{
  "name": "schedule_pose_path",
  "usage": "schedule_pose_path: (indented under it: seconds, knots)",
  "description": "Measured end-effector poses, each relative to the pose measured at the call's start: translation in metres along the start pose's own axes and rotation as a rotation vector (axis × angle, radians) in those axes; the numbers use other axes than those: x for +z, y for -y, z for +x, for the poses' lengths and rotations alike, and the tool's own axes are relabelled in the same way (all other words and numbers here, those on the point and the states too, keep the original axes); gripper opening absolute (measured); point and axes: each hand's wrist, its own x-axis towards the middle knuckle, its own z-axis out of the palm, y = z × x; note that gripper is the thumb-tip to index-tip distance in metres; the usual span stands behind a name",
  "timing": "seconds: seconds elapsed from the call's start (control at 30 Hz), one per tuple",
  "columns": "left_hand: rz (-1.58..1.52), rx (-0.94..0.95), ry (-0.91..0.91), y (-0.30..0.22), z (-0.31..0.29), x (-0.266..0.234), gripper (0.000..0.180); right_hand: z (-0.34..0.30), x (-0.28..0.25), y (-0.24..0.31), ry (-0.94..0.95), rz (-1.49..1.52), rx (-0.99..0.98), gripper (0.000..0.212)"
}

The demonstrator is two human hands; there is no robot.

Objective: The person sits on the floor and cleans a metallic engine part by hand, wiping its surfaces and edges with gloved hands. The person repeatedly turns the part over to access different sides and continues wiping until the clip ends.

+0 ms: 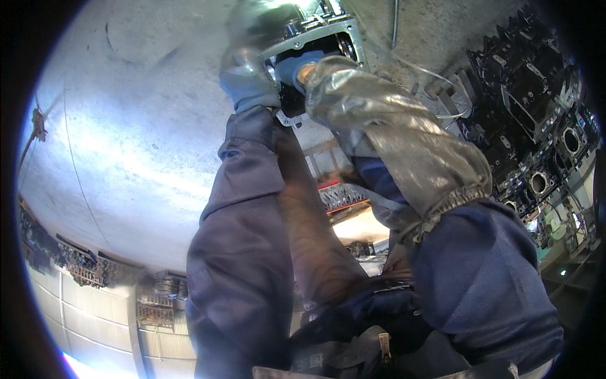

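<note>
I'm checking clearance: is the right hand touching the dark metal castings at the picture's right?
Apart. The head view shows the right hand at the opening of the metal housing, with floor visible between that housing and the dark metal castings.

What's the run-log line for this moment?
left gloved hand: at left edge of metal housing | right gloved hand: inside its opening, grip unclear | nearby: black metal castings, right

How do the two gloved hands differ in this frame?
The left hand is outside the metal housing, by its left edge; the right hand reaches into its opening. The left hand meets a plain dark sleeve, the right hand a shiny grey oversleeve. Both wear bluish gloves.
</note>
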Motion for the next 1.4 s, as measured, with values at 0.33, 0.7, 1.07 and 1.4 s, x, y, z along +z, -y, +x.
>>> schedule_pose_path:
  seconds: [0.33, 0.7, 1.07, 1.4]
  knots:
    - [-0.142, -0.102, -0.034, 0.000, 0.000, 0.005, 0.014, 0.001, 0.001, -0.005, -0.035, -0.022, -0.003, 0.056]
    - [-0.078, -0.038, -0.011, 0.001, 0.002, 0.002, 0.017, -0.002, -0.004, -0.004, -0.093, -0.057, -0.033, 0.056]
    - [-0.109, -0.071, -0.014, 0.009, 0.003, 0.003, 0.019, -0.036, -0.018, -0.004, -0.184, -0.034, -0.049, 0.056]
    - [-0.117, -0.097, 0.017, 0.011, 0.004, 0.000, 0.020, -0.020, -0.006, 0.000, -0.218, -0.150, -0.053, 0.054]
